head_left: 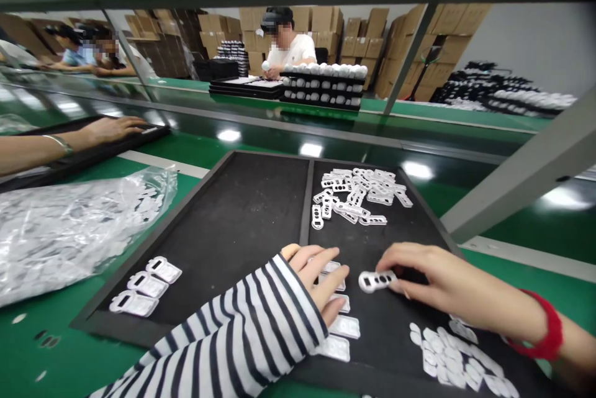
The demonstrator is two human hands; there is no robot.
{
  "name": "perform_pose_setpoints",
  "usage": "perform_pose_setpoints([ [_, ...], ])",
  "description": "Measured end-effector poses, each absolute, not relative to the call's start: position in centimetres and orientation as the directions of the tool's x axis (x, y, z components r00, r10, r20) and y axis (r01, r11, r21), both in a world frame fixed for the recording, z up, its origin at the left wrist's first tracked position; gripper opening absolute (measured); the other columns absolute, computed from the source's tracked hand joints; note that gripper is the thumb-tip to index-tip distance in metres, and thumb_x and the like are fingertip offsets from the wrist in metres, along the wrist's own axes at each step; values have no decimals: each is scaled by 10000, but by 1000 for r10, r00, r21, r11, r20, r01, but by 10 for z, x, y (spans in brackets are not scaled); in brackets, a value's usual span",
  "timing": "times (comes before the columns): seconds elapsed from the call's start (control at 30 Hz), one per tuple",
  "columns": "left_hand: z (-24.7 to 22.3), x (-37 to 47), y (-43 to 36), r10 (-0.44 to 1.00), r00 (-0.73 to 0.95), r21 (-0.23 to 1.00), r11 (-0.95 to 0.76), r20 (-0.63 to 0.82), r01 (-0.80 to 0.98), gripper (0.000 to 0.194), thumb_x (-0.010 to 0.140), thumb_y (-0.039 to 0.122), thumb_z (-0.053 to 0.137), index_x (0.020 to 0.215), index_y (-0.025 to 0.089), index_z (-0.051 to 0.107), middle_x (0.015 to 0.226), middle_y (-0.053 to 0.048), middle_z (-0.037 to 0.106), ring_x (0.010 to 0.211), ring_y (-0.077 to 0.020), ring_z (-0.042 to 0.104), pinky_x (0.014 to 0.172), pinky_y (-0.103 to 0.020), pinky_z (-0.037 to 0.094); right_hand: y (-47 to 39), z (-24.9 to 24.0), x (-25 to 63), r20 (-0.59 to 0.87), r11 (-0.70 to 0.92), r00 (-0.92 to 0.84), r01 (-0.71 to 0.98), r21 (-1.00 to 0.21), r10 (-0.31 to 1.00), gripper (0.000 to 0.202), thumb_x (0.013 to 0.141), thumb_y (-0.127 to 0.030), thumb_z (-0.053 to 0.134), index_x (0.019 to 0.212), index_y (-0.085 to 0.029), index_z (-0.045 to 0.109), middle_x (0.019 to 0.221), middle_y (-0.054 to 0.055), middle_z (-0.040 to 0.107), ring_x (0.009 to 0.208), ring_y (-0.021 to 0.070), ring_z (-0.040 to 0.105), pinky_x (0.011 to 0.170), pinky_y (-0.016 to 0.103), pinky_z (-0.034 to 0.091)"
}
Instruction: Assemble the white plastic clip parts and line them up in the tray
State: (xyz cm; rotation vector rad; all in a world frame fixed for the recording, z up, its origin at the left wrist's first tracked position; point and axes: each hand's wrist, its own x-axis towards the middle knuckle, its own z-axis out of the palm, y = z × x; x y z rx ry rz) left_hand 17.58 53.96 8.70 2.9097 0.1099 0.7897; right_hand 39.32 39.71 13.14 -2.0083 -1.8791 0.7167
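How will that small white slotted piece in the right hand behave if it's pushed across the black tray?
The white slotted piece, pinched by the right hand, looks like thin moulded plastic: probably stiff and light. It is flat, so it should slide on the black tray rather than roll. Its glossy surface may slip between fingers.

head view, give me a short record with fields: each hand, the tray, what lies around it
left hand: left hand in a striped sleeve, resting on a column of white rectangular pieces
right hand: right hand with a red wristband, fingertips pinching a white slotted part
tray: black tray with a centre divider
right half: pile of slotted parts at the far end, flat white pieces near the wrist
left half: three white pieces at the near corner
beside tray: clear bag of parts on the left
other person: hand on another tray
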Motion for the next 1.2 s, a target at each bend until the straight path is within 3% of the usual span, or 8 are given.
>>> perform_pose_setpoints([
  [0.13,87,177,518,-42,847,159,-976,530,-148,339,907,450,544,1202,291,594,1301,22,606,1118,-185,565,1031,-418,312,374,134,382,-150,-62,-28,824,-563,988,143,928,-272,535,1045,-272,618,1122,14,629,1055,189,584,927,309,475],
  [0.23,82,176,507,-107,857,166,-962,504,-218,371,905,508,534,1190,279,600,1271,25,628,1121,-170,568,1104,-405,236,361,139,380,-166,-125,46,855,-504,985,99,916,-297,547,972,-280,627,1059,14,623,932,188,625,799,293,523],
  [0.33,79,176,505,-98,872,192,-958,480,-214,323,882,470,588,1119,256,636,1232,16,651,1085,-172,587,1134,-392,201,353,144,380,-199,-141,53,875,-463,979,117,917,-337,546,974,-304,643,994,6,625,833,183,641,701,288,526],
  [0.53,77,176,510,-59,844,209,-957,534,-199,165,871,371,600,958,247,666,1116,40,691,1048,-158,598,1141,-388,173,354,138,373,-299,-131,9,911,-392,954,79,926,-258,514,890,-255,584,923,-8,608,822,173,607,704,295,473],
  [0.7,81,174,511,-82,868,194,-960,489,-200,238,885,357,575,1088,250,639,1153,17,677,1043,-176,600,1096,-417,261,357,142,379,-335,-184,36,888,-422,942,120,919,-251,519,800,-242,517,814,-32,615,716,152,581,619,269,424],
  [0.93,82,173,512,-53,872,231,-955,487,-187,321,860,388,595,1131,220,633,1246,-20,642,1096,-206,581,1129,-417,246,363,142,404,-165,-179,104,819,-545,981,259,977,-419,417,1042,-296,636,1019,13,679,905,194,642,797,310,497],
  [1.0,81,174,512,-62,874,227,-955,481,-192,322,865,388,588,1140,225,631,1243,-13,645,1098,-201,581,1133,-419,238,362,143,408,-182,-176,89,818,-547,979,282,984,-426,397,1004,-297,648,1001,12,679,894,192,643,784,312,507],
  [1.2,80,173,512,-110,874,189,-957,474,-223,355,903,415,534,1206,244,608,1272,-3,631,1144,-198,565,1152,-425,197,303,154,447,-148,-366,335,842,-397,931,303,940,-523,448,984,-334,681,975,48,701,847,224,662,687,330,528],
])
